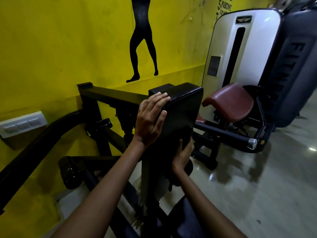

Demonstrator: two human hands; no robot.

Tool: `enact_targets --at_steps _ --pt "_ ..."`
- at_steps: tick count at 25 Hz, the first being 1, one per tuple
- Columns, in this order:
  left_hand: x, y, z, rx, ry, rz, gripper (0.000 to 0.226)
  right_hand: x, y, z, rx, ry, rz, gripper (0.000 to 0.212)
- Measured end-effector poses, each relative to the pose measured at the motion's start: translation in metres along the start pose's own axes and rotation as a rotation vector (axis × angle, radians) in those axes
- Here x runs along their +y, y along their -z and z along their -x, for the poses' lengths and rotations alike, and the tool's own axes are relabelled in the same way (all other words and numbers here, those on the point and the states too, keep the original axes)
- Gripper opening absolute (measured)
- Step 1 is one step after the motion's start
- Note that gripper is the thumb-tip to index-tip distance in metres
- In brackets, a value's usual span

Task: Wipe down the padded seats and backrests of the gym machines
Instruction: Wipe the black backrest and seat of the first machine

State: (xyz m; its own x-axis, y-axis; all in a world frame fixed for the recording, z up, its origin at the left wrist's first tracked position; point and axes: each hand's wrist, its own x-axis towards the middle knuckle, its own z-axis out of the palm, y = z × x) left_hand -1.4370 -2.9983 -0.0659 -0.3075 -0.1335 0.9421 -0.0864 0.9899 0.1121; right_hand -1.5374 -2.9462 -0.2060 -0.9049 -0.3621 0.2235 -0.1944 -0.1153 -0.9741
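Note:
A black padded backrest [183,107] stands upright in the middle of the head view, on a black steel machine frame [109,95]. My left hand [151,117] grips its upper left edge, fingers over the top and thumb on the front face. My right hand [182,157] presses a dark cloth [181,136] against the lower front of the pad, fingers curled round the cloth. The cloth is hard to tell apart from the black padding. A maroon padded seat [233,102] sits on the neighbouring machine to the right.
A yellow wall [60,48] with a black figure silhouette runs close behind the frame. A white switch panel [22,124] is on it at the left. The white and grey weight-stack housing [248,48] stands at the right. Glossy floor [257,186] spreads out at the lower right.

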Motion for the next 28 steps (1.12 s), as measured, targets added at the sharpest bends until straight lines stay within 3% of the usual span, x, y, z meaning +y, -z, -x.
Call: enact_targets --at_steps 2,4,7,9,12,16,18,20,23,28 --pt "0.0 -0.001 -0.001 0.016 -0.003 0.011 0.039 -0.025 -0.004 -0.021 0.05 0.036 0.013 0.076" --pt "-0.002 -0.002 -0.002 0.036 -0.007 0.011 0.04 -0.045 -0.007 -0.016 0.063 0.188 0.026 0.059" --pt "-0.003 -0.004 0.0 0.058 -0.009 0.016 0.042 -0.037 -0.001 0.024 -0.086 0.496 0.094 0.056" --pt "-0.002 -0.005 0.0 0.062 0.005 0.024 0.044 -0.008 0.01 0.041 -0.243 0.584 0.174 0.056" --pt "0.0 -0.005 0.001 0.072 0.015 0.023 0.043 0.021 0.021 0.018 -0.265 0.441 0.237 0.062" --pt "0.004 -0.007 0.004 0.091 0.081 0.083 0.04 -0.022 0.014 -0.045 -0.072 0.176 0.115 0.077" --pt "0.008 -0.01 0.004 0.124 0.156 0.127 0.042 -0.058 0.009 -0.058 -0.004 0.234 0.118 0.068" --pt "0.012 -0.013 0.003 0.17 0.179 0.107 0.035 -0.075 0.008 -0.053 0.019 0.429 0.141 0.062" --pt "0.016 -0.018 0.003 0.213 0.151 -0.043 0.028 -0.078 0.019 -0.051 -0.133 0.688 0.141 0.06" --pt "0.015 -0.019 0.003 0.195 0.15 -0.11 0.028 -0.133 0.036 -0.114 -0.046 0.492 0.162 0.072"
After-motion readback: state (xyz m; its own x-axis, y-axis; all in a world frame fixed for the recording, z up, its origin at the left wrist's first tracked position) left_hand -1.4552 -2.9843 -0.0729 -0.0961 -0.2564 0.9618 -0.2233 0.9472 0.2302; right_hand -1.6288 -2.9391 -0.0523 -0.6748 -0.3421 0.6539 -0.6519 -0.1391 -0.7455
